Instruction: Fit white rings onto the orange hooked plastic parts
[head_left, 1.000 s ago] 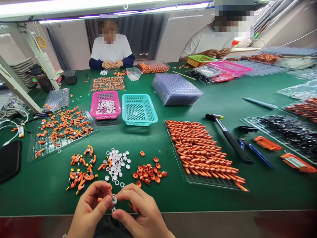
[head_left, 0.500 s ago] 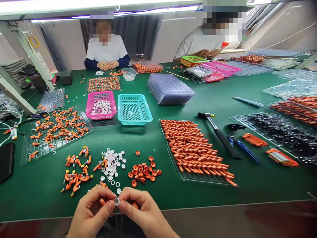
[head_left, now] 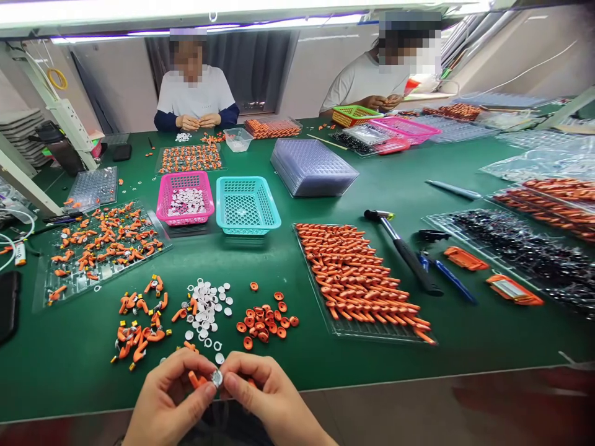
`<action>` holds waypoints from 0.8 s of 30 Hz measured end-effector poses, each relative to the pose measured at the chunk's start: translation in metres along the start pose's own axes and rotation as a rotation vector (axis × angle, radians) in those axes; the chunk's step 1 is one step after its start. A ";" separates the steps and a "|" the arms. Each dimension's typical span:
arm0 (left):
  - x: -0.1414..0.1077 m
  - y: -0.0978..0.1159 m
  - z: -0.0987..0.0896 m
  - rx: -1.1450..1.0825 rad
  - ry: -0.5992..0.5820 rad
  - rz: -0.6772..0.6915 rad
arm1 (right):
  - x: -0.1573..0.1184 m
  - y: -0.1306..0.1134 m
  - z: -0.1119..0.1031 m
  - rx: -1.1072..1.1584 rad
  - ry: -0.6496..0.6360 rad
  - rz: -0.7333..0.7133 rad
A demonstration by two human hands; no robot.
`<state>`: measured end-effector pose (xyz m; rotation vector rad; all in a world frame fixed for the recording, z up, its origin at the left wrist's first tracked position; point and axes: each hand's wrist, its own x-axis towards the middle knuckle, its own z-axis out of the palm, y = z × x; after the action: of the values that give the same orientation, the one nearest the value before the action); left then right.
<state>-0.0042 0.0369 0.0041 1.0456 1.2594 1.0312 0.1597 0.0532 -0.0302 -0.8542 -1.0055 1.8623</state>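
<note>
At the table's near edge, my left hand pinches an orange stemmed piece, shaped like an earbud shell. Its round silver-white end pokes out between the fingertips. My right hand is closed against that round end, thumb and index finger touching it. A bit of orange shows inside the right fingers; what it belongs to is hidden. Just beyond the hands lie white discs and rings, orange cup-shaped caps and, to the left, orange stemmed pieces with yellow tabs.
Further left lies a clear tray of orange pieces. Behind stand a pink basket and a turquoise basket. Rightward are a tray of orange stems, a hammer and black wired parts. Two people sit across the table.
The round silver-white end has turned slightly between my fingertips, showing more of its face. Both hands stay together, and the whole view has shifted a little.
</note>
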 end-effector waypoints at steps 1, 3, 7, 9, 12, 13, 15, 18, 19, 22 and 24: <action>0.000 0.000 0.000 0.007 -0.002 0.003 | 0.000 -0.001 0.000 -0.018 -0.004 -0.008; 0.000 -0.001 -0.001 0.028 -0.005 0.013 | 0.000 -0.001 0.000 -0.064 -0.005 -0.020; -0.001 -0.005 -0.001 0.148 0.000 0.143 | 0.000 0.001 0.000 -0.165 -0.008 -0.018; -0.001 -0.008 0.000 0.244 0.014 0.271 | 0.000 0.003 0.001 -0.202 -0.007 -0.024; 0.000 -0.013 0.000 0.315 -0.002 0.391 | 0.000 0.004 0.002 -0.219 0.006 -0.094; 0.000 -0.014 0.000 0.319 -0.019 0.400 | -0.001 0.005 0.002 -0.213 0.014 -0.127; 0.001 -0.015 -0.001 0.331 -0.048 0.397 | -0.001 0.007 0.002 -0.200 0.034 -0.183; 0.001 -0.015 -0.006 0.367 -0.083 0.410 | -0.001 0.010 0.001 -0.224 0.085 -0.214; 0.001 -0.015 -0.008 0.372 -0.101 0.420 | -0.001 0.011 0.000 -0.241 0.104 -0.217; 0.001 -0.015 -0.016 0.423 -0.172 0.458 | 0.001 0.011 0.001 -0.304 0.127 -0.234; 0.002 -0.012 -0.021 0.504 -0.182 0.491 | 0.004 0.011 0.004 -0.362 0.122 -0.240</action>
<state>-0.0251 0.0372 -0.0092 1.8618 1.1634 0.9650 0.1513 0.0520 -0.0390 -0.9947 -1.3279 1.4312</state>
